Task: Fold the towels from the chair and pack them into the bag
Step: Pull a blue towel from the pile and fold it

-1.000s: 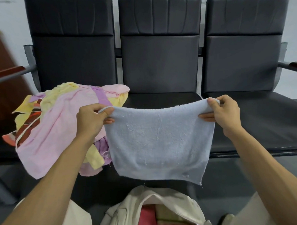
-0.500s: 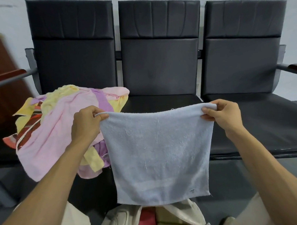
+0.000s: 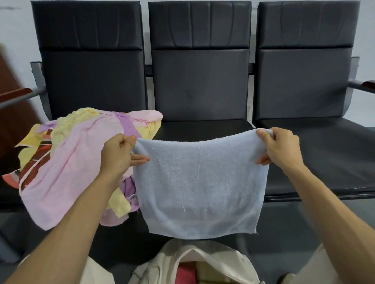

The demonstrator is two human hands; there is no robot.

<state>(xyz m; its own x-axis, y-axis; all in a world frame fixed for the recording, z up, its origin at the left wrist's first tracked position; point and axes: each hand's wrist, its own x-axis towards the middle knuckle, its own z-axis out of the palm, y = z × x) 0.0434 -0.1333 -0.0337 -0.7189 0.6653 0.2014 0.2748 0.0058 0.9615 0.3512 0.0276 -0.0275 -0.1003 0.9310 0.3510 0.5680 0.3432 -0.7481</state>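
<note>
A pale blue towel (image 3: 200, 184) hangs in the air in front of the middle seat, doubled over with its fold along the top. My left hand (image 3: 118, 154) pinches its top left corner and my right hand (image 3: 280, 146) pinches its top right corner. A heap of pink, yellow and purple towels (image 3: 75, 159) lies on the left seat. Below the blue towel, between my knees, a cream bag (image 3: 209, 267) stands open with pink and yellowish cloth inside.
A row of three black padded chairs (image 3: 201, 83) stands against the wall. The middle and right seats (image 3: 324, 153) are bare. Armrests (image 3: 366, 85) stick out at both ends. A dark red wooden piece (image 3: 2, 107) is at the far left.
The towel hung longer half a second ago; it is now shorter and doubled, with its lower edge higher above the bag. Both hands kept hold of the top corners.
</note>
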